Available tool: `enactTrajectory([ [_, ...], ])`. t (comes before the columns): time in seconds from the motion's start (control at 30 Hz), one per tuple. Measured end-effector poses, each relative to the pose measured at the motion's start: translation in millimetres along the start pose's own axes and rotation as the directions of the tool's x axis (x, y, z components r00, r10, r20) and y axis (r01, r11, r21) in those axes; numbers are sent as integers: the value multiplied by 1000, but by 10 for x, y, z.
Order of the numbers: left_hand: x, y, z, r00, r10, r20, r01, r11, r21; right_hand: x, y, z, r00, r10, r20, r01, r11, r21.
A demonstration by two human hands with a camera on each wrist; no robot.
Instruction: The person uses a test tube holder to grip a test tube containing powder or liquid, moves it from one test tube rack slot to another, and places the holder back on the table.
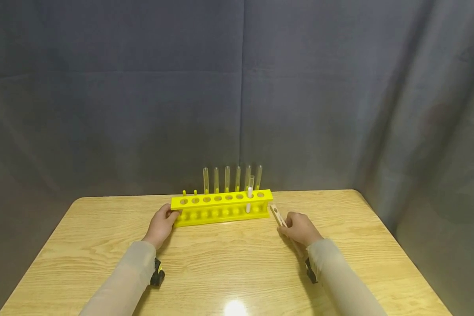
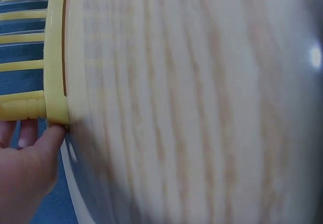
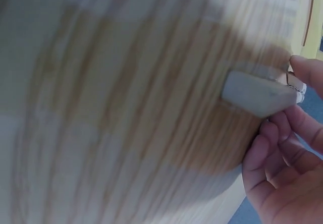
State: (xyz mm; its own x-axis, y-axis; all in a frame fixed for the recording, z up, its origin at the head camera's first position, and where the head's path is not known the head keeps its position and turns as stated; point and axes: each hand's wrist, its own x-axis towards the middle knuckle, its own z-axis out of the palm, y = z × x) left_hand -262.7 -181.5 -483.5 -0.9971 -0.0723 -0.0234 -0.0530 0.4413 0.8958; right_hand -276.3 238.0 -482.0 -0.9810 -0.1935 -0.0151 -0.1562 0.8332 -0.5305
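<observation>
A yellow test tube rack (image 1: 212,199) stands toward the back of the table. My left hand (image 1: 160,224) grips its left end; the left wrist view shows the thumb against the rack's rail (image 2: 55,57) and other fingers behind. One test tube (image 1: 250,192) with white contents stands upright in a hole near the right end. Just right of the rack, my right hand (image 1: 302,228) pinches a wooden test tube holder (image 1: 277,216) between thumb and fingers. Its pale end and metal spring show in the right wrist view, where the holder (image 3: 255,93) points away from the palm.
Several clear test tubes (image 1: 227,177) sit upside down on pegs along the rack's back. Two bare pegs (image 1: 184,192) show at its left. A wood-grain table (image 1: 229,263) bears everything, with grey curtains (image 1: 162,109) behind and at both sides.
</observation>
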Motion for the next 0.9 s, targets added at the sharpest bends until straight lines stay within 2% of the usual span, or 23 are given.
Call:
enactTrajectory([
  [0.23,21,-18,1,1000,2,-4,-2,1000,29,-15,-5,15,1000,11,-18,-11,1000,-15],
  [0.67,25,-29,7,1000,28,-10,-27,998,56,-63,-48,-2,998,50,-48,-48,998,39],
  [0.9,29,-56,-2,999,47,-18,-45,994,98,-84,-42,13,995,69,-79,-65,996,57],
])
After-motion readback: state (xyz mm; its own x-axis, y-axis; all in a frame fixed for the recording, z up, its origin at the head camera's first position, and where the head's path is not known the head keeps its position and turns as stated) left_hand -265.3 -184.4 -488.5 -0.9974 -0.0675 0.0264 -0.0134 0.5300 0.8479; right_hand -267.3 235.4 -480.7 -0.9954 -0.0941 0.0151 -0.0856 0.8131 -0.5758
